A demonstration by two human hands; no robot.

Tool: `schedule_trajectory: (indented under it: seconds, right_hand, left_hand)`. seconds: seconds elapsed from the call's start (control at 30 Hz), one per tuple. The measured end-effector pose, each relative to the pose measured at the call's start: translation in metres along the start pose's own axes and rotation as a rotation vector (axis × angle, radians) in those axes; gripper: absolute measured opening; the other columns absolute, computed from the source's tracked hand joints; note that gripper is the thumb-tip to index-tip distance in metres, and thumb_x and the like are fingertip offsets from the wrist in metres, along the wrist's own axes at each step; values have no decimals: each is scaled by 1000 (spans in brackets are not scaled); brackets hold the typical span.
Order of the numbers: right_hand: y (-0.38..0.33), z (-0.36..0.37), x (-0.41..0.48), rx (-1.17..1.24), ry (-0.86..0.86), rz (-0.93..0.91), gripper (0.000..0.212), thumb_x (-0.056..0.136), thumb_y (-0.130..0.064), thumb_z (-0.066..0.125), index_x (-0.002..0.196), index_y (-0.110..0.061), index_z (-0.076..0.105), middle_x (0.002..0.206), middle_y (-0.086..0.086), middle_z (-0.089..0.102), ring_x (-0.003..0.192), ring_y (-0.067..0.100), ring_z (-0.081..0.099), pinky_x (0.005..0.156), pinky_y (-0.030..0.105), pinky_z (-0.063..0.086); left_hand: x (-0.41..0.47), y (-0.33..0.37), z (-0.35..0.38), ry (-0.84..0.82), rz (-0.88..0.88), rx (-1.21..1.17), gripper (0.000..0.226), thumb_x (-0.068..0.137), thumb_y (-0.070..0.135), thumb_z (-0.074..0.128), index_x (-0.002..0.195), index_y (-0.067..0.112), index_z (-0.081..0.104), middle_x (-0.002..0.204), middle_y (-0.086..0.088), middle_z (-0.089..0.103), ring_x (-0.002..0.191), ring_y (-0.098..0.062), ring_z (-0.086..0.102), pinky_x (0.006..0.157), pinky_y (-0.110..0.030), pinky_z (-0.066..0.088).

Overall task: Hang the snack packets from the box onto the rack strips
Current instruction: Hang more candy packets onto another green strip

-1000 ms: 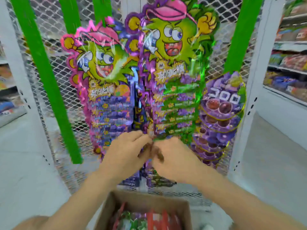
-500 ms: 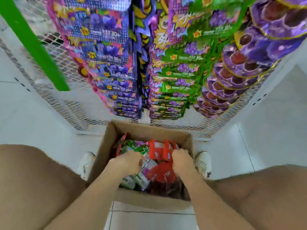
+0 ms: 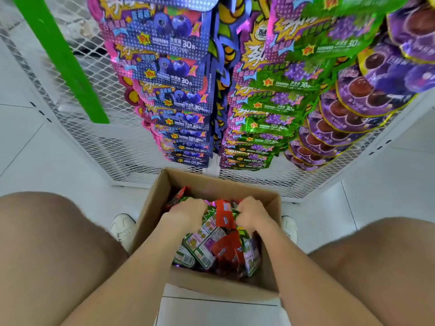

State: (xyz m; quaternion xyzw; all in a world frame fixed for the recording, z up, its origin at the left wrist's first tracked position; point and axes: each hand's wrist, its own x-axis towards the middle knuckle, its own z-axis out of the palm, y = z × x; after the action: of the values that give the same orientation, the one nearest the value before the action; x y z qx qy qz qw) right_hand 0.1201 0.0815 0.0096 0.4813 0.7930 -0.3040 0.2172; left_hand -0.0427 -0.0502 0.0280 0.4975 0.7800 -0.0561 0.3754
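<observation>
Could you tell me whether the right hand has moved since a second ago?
Yes: the right hand dropped from the hung packets on the rack into the box, gripping red packets.

Hanging blue packets (image 3: 164, 41): "30" printed. Green packets (image 3: 294, 85): "30" likewise. Remaining print illegible.

Box (image 3: 150, 212): plain brown cardboard, matt. Packets in the box (image 3: 207, 243) and hung packets (image 3: 179, 74): glossy printed foil or plastic film, reflective. Rack (image 3: 113, 147): white-coated metal mesh; strip (image 3: 63, 60): smooth green plastic; floor (image 3: 47, 161): smooth white tile.
</observation>
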Motion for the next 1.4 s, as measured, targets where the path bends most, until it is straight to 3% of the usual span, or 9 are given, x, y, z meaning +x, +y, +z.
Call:
schedule_trajectory:
  seconds: [0.17,0.3,0.4,0.6,0.73,0.9,1.03,1.23,1.4]
  right_hand:
    - [-47,-78,-32,-100,-178,-281,49,90,-10,66,135,-29,66,99,1,68,69,19,66,54,23,51]
    - [-84,-121,-75,-160,-104,-442,49,92,-5,63,140,-17,63,85,-14,55,55,12,59,51,24,49]
    - [-105,-142,-103,-125,-82,-567,40,90,-6,67,129,-17,68,113,9,71,68,20,69,58,33,62]
    - [-124,-159,-128,95,73,-783,23,92,-28,78,82,-11,65,68,0,55,63,5,48,65,28,42]
    - [-139,-159,-115,196,246,-740,45,84,-49,76,117,-18,71,112,2,74,103,7,67,102,24,51]
    - [-166,-146,-112,-7,560,-653,46,69,-51,52,95,-18,70,66,-5,48,77,29,48,69,33,40]
    - [-189,-130,-129,-278,496,-605,50,76,-45,52,118,-24,68,101,3,70,104,33,65,80,40,56]
    - [-213,-118,-142,-364,443,-627,34,80,-34,55,111,-21,63,85,1,59,89,33,63,76,41,57]
    - [-226,-104,-157,-414,414,-604,28,87,-32,58,111,-18,59,100,6,55,93,36,60,74,41,46]
  left_hand:
    - [-27,4,-46,145,29,-96,87,86,1,72,159,20,28,142,-18,53,118,-40,60,94,-43,54]
    - [-75,5,-97,335,143,-105,23,85,28,85,95,14,69,91,-9,65,86,-29,59,67,-33,40]
    - [-112,-9,-133,418,194,-94,31,88,30,82,81,5,65,80,-17,64,74,-31,53,61,-38,37]
    - [-165,-16,-177,564,334,-467,25,81,25,92,78,15,69,58,14,60,58,-3,51,55,-16,39]
    - [-167,-22,-200,698,333,-617,27,81,36,89,77,16,73,59,8,64,55,-6,53,54,-17,40]
    - [-146,-51,-216,921,63,-686,43,102,49,61,77,14,70,68,-1,73,66,-23,73,62,-36,59]
    - [-133,-100,-214,1193,-293,-381,20,96,28,60,91,9,61,88,-10,64,80,-35,57,64,-35,37]
    - [-126,-135,-223,1152,-265,-412,56,93,29,77,129,-4,48,127,-19,53,115,-38,55,81,-37,41]
    - [-114,-142,-238,1070,-165,-487,44,82,22,78,114,3,55,112,-14,61,103,-35,63,78,-47,55]
